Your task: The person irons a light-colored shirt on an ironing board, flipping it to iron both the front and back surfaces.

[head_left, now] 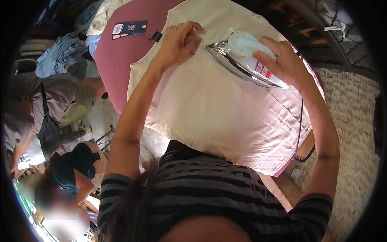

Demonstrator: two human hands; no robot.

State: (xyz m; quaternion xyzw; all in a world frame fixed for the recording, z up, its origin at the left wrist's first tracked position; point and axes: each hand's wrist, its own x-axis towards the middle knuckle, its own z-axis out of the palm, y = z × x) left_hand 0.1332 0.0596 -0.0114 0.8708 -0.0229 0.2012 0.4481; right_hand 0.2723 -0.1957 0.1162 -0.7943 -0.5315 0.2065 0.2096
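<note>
- Head view: cream shirt spread flat on pink ironing board, collar end far from the body, hem near.
- Steam iron resting on the shirt's upper part, long axis slanting, pointed tip toward left hand.
- Right hand wrapped around the iron's handle; nearer hand to it.
- Left hand pressing fabric flat, fingers bent, just beside the iron's tip, gripping nothing.
- Dark cord hanging off the board's right side.
- Blue tag lying on bare board; no containers visible.
</note>
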